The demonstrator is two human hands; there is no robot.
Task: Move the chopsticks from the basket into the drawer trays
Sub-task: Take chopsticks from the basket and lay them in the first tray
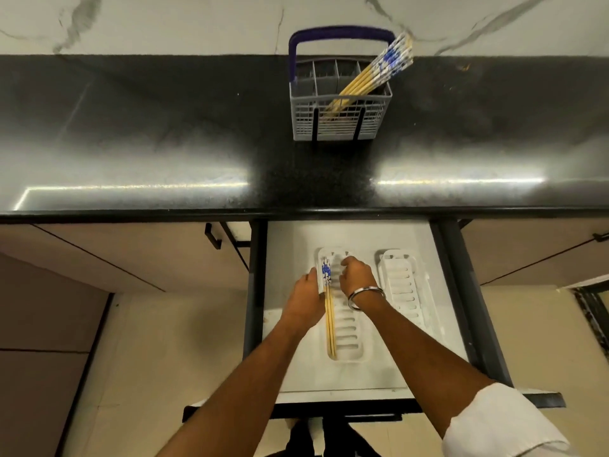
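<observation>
A grey basket [342, 128] with a blue handle stands on the black counter, and several yellow chopsticks with blue-white ends [372, 74] lean to the right in it. Below, the open drawer [286, 245] holds two white slotted trays. A few chopsticks [330, 321] lie along the left side of the left tray [351, 341]. My left hand [304, 300] touches their patterned ends from the left. My right hand [357, 275], with a metal bangle on the wrist, rests curled on the same tray just right of them. The right tray [400, 285] has nothing in it.
The black counter [164, 143] runs across the view with a marble wall behind it. Dark drawer rails [461, 291] flank the drawer. Cabinet fronts sit on both sides, with a black handle [212, 235] at the left.
</observation>
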